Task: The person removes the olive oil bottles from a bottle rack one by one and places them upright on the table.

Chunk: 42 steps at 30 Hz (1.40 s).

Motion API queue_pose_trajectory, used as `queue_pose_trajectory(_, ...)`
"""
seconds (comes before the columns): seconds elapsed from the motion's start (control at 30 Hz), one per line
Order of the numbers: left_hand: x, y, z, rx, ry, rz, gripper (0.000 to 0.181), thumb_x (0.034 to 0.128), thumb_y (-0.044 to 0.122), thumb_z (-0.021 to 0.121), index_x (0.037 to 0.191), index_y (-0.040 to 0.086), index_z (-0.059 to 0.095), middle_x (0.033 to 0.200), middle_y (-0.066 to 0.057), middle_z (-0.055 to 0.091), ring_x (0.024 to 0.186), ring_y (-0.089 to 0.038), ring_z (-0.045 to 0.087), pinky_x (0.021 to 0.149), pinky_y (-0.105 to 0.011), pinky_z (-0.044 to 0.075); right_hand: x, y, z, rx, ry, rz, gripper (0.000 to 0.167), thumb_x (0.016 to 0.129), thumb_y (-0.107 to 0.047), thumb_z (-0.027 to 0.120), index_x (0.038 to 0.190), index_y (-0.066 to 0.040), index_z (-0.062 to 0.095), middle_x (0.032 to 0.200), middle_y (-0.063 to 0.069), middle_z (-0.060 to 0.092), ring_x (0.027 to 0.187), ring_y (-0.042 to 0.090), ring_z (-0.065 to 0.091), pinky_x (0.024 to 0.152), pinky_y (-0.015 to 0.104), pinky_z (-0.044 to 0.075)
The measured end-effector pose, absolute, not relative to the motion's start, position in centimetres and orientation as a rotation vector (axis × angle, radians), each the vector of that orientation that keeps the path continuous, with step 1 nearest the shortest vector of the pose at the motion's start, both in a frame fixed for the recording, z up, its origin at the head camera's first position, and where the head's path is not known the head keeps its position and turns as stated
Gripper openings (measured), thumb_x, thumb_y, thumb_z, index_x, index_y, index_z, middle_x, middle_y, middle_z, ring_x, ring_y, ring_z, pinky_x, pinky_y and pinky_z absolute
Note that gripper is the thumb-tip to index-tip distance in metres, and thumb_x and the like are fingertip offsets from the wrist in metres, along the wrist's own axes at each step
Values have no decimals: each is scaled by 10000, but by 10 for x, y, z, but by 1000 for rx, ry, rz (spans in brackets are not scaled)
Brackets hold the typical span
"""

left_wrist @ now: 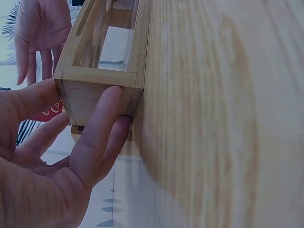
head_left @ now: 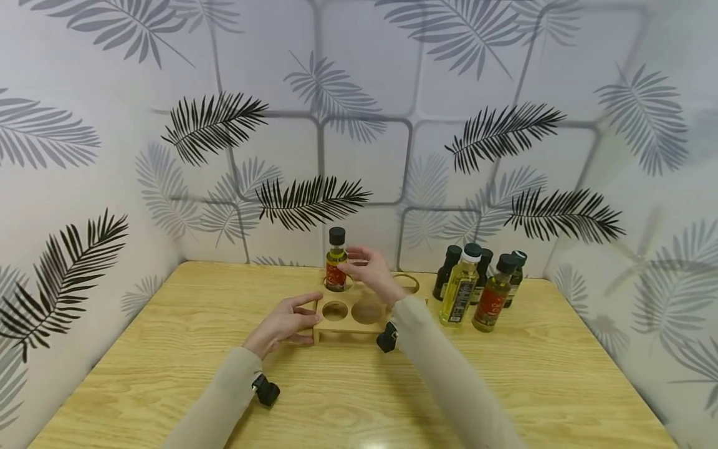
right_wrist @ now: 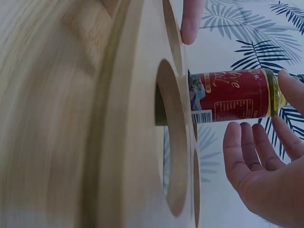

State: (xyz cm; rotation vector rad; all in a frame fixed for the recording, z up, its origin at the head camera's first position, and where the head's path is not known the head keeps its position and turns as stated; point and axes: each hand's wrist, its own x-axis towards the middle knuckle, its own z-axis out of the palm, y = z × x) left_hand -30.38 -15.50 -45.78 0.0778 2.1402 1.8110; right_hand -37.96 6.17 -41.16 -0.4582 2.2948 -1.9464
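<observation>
A light wooden bottle rack (head_left: 350,324) with round holes stands on the table. My left hand (head_left: 286,321) holds its left end; in the left wrist view, fingertips (left_wrist: 111,95) press on the end panel. An olive oil bottle (head_left: 336,268) with a red label and black cap stands upright in the rear left hole. My right hand (head_left: 370,271) is at its right side. In the right wrist view, the thumb and a finger pinch the bottle (right_wrist: 232,95) near its shoulder, the other fingers loosely bent. The bottle's base is hidden by the rack.
Right of the rack, several bottles stand close together: a clear one of yellow oil (head_left: 461,287) with a white-rimmed cap, a red-labelled one (head_left: 493,296), and dark ones (head_left: 447,274) behind. A leaf-patterned wall (head_left: 364,162) borders the table (head_left: 168,349) at the back.
</observation>
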Motion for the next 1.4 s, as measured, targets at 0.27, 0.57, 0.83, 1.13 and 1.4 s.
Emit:
queue_pose_trajectory(0.27,-303,-155,-459,90,2149,1812,558,965,94,618,1480,241,463,1354,-237,500,1074,-254,628,790,-460,604,-377,49,-409,-419,2348,-1915,573,910,-211,719,1426,-88,503,1388,158,554,1270,328,536,1028,512,477)
queue_pose_trajectory(0.57,-303,-156,-458,85,2158,1806,562,966,107,621,1485,243,455,1364,-244,495,1083,-261,633,795,-464,602,-381,31,-414,-409,2361,-1987,469,896,-123,726,1331,-47,566,1261,181,640,1143,314,621,998,438,512)
queue_pose_trajectory(0.83,-302,-156,-459,87,2161,1811,555,967,106,619,1481,242,461,1351,-234,507,1048,-243,646,794,-464,603,-380,25,-420,-324,2397,-2033,516,874,-144,756,1352,-81,573,1268,147,645,1147,293,627,971,417,535)
queue_pose_trajectory(1.13,-304,-154,-461,95,2157,1811,557,963,87,619,1479,231,466,1339,-231,506,1041,-248,637,797,-467,602,-380,33,-423,-341,2426,-2012,517,906,-195,725,1388,-113,559,1278,129,648,1155,286,625,980,417,529)
queue_pose_trajectory(1.4,-304,-155,-461,93,2155,1815,558,968,85,612,1481,246,462,1356,-241,492,1032,-245,650,793,-456,604,-383,43,-420,-377,2387,-2068,472,927,-215,700,1371,-114,574,1250,128,666,1140,266,637,963,399,540)
